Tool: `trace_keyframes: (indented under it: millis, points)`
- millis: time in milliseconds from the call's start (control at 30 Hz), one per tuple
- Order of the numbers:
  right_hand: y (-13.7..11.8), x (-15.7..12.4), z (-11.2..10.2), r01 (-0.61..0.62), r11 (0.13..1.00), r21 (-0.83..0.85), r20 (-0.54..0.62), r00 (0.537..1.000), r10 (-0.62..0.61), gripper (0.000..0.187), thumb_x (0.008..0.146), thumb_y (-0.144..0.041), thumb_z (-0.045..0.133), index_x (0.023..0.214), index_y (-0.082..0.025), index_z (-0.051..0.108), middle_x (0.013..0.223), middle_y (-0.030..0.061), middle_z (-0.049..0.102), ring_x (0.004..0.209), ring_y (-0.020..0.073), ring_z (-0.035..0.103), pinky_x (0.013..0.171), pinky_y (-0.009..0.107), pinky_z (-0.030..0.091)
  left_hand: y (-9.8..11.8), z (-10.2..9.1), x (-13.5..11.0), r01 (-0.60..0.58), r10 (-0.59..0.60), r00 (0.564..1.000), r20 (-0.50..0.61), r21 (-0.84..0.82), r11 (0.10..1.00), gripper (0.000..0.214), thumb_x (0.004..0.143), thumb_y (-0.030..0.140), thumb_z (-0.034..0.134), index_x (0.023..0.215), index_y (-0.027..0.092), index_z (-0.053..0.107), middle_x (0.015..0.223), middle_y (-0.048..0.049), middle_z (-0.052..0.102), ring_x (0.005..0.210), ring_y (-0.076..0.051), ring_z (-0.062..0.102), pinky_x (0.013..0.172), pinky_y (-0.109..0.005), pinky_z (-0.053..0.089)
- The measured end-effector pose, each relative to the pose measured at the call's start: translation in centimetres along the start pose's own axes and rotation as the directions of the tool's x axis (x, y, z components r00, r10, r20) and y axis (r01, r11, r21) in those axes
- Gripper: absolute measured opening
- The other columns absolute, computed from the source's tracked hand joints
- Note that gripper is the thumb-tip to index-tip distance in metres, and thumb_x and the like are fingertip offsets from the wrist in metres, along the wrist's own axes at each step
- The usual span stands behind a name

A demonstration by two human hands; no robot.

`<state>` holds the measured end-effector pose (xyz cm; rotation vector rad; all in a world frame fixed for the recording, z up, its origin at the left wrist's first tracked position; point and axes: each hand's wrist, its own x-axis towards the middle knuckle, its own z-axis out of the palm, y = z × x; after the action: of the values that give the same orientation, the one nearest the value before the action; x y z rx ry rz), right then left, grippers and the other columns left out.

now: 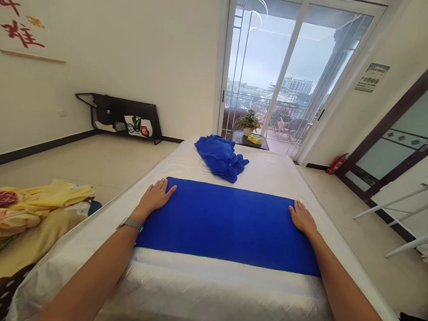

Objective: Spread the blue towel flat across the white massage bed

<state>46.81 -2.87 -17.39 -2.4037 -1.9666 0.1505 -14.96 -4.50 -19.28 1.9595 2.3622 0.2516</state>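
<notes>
A long white-sheeted bed (218, 284) carries a flat rectangular blue towel (223, 225) crosswise, with a crumpled blue towel (219, 158) beyond. The left hand (154, 197) and right hand (302, 218) rest on the flat towel's ends, fingers flat, slightly spread, gripping nothing.

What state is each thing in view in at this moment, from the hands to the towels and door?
Flat blue towel: spread smooth on the white-sheeted bed.
Left hand: open, palm down on the towel's left end.
Right hand: open, palm down on its right end.
Bunched blue towel: heaped loosely farther along the bed.
Sliding glass door: appears closed.
</notes>
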Motion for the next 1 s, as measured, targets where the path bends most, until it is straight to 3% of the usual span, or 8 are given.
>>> trace_keyframes:
  millis: [233,333,400,500,633,733,833,1000]
  points:
    - [0.1,-0.2,0.4,0.008,1.0,0.023,-0.037,0.999,-0.007,0.074,0.105,-0.047,0.012,0.164,-0.003,0.019,0.172,0.011,0.017,0.158,0.0229,0.013,0.128,0.039,0.011,0.1,-0.5,-0.4,-0.003,0.011,0.997,-0.076,0.108,0.994,0.088,0.1,0.064,0.015,0.16,0.001,0.026,0.168,-0.0186,0.024,0.157,-0.03,0.019,0.127,-0.05,0.016]
    - [0.0,-0.1,0.6,0.011,1.0,0.029,-0.04,0.999,-0.009,0.073,0.105,-0.046,0.013,0.164,-0.003,0.019,0.171,0.011,0.018,0.158,0.023,0.014,0.128,0.04,0.011,1.7,-1.0,-0.6,-0.038,0.059,0.991,-0.118,0.175,0.984,0.087,0.101,0.06,0.016,0.158,-0.004,0.028,0.167,-0.0221,0.026,0.157,-0.032,0.02,0.127,-0.05,0.014]
    - [0.1,-0.1,0.6,0.01,0.999,0.033,-0.041,0.999,-0.008,0.073,0.105,-0.046,0.013,0.164,-0.004,0.019,0.172,0.0106,0.018,0.158,0.0228,0.014,0.128,0.04,0.01,4.5,-1.1,-0.8,-0.114,0.135,0.984,-0.116,0.172,0.978,0.085,0.101,0.058,0.015,0.158,-0.004,0.029,0.166,-0.0229,0.027,0.157,-0.032,0.022,0.127,-0.049,0.016]
    - [0.1,-0.2,0.5,0.009,0.999,0.039,-0.045,0.999,-0.007,0.073,0.105,-0.046,0.014,0.164,-0.004,0.02,0.171,0.0102,0.018,0.158,0.0227,0.014,0.128,0.039,0.01,11.5,-0.3,-1.1,-0.314,0.317,0.948,-0.032,0.078,0.946,0.081,0.103,0.059,0.012,0.159,0.005,0.033,0.166,-0.0182,0.03,0.156,-0.029,0.025,0.126,-0.045,0.019]
    - [0.0,-0.4,0.2,0.018,0.999,0.034,-0.052,0.999,-0.016,0.073,0.105,-0.046,0.014,0.164,-0.003,0.022,0.171,0.0106,0.019,0.158,0.023,0.015,0.128,0.039,0.011,21.3,2.0,-1.6,-0.568,0.569,0.822,0.002,-0.056,0.821,0.081,0.103,0.063,0.01,0.161,0.012,0.033,0.167,-0.0142,0.029,0.157,-0.025,0.023,0.127,-0.04,0.012]
    - [0.1,-0.5,0.2,0.018,0.999,0.029,-0.056,0.998,-0.016,0.073,0.105,-0.046,0.013,0.164,-0.004,0.022,0.171,0.0102,0.019,0.158,0.0229,0.016,0.128,0.04,0.012,24.9,3.4,-1.4,-0.601,0.605,0.796,0.004,-0.112,0.792,0.083,0.102,0.067,0.01,0.162,0.014,0.03,0.167,-0.0144,0.029,0.157,-0.026,0.022,0.127,-0.041,0.012]
    - [0.2,-0.3,0.3,0.016,1.0,0.018,-0.051,0.999,-0.016,0.073,0.104,-0.046,0.014,0.164,-0.003,0.022,0.171,0.0107,0.02,0.158,0.0229,0.016,0.128,0.039,0.012,24.0,3.8,-0.6,-0.544,0.552,0.833,0.027,-0.13,0.829,0.085,0.101,0.069,0.01,0.163,0.014,0.028,0.168,-0.014,0.028,0.157,-0.026,0.021,0.127,-0.043,0.011]
    - [0.5,0.0,0.6,0.027,0.999,0.018,-0.061,0.998,-0.026,0.075,0.103,-0.046,0.013,0.163,-0.002,0.022,0.171,0.0114,0.019,0.158,0.024,0.016,0.128,0.04,0.012,16.2,2.1,1.1,-0.387,0.395,0.915,0.083,-0.096,0.917,0.088,0.099,0.071,0.012,0.163,0.012,0.027,0.169,-0.0137,0.023,0.158,-0.027,0.018,0.127,-0.043,0.01]
